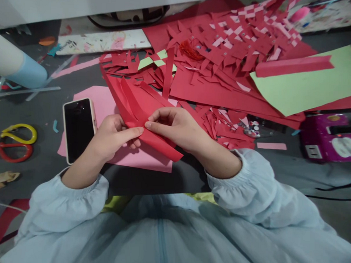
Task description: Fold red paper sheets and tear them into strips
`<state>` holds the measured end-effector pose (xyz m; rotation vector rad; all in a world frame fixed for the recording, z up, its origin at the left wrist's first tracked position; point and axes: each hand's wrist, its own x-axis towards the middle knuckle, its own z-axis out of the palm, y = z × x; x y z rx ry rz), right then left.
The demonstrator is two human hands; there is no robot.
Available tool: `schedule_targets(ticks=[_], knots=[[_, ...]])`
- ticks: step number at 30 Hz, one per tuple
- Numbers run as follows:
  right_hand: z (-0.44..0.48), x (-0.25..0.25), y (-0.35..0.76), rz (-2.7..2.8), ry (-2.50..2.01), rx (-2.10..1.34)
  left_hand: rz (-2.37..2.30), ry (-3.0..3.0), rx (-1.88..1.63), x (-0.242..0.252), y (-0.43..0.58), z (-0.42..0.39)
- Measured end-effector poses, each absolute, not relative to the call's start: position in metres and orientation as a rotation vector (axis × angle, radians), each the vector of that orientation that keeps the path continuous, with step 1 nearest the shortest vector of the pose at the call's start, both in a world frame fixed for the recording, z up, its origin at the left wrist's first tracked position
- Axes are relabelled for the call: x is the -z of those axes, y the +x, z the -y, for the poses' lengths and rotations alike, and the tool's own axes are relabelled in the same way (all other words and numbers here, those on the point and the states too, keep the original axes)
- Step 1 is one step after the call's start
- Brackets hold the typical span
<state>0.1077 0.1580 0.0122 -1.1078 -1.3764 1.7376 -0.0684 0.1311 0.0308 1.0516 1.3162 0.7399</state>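
Observation:
Both of my hands grip a folded piece of red paper [160,144] cut into long strips. My left hand [113,135] pinches it from the left, thumb on top and fingertips curled beneath. From the right, my right hand [172,125] pinches the same paper between thumb and index finger, the two thumbs almost meeting. The strips fan away from me toward the upper left. Under the red paper lies a sheet of pink paper [87,92]. A phone [79,128] with a dark screen rests on that sheet's left side, close to my left wrist.
Scissors [18,141] with yellow and red handles lie at the left, below a white-and-blue cylinder [30,71]. Red woven paper pieces [213,44] heap at the back. A green sheet [306,86] is at right, above a purple device [330,139]. Googly eyes [253,128] lie near red scraps.

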Motion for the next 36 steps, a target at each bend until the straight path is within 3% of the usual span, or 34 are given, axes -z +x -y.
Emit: schedule_targets(ticks=[12,22,36], knots=[[-0.156,-0.012,0.106,1.342,-1.202,-1.65,-1.319,1.081,-0.814,-0.027,-0.069,-0.129],[-0.164,-0.018,0.117,1.311,-1.136,-1.921,-1.353,1.084,-0.836,-0.029,-0.069,-0.128],[-0.163,-0.012,0.113,1.276,-1.148,-1.777,-1.422,1.089,-0.857,-0.028,-0.069,-0.131]])
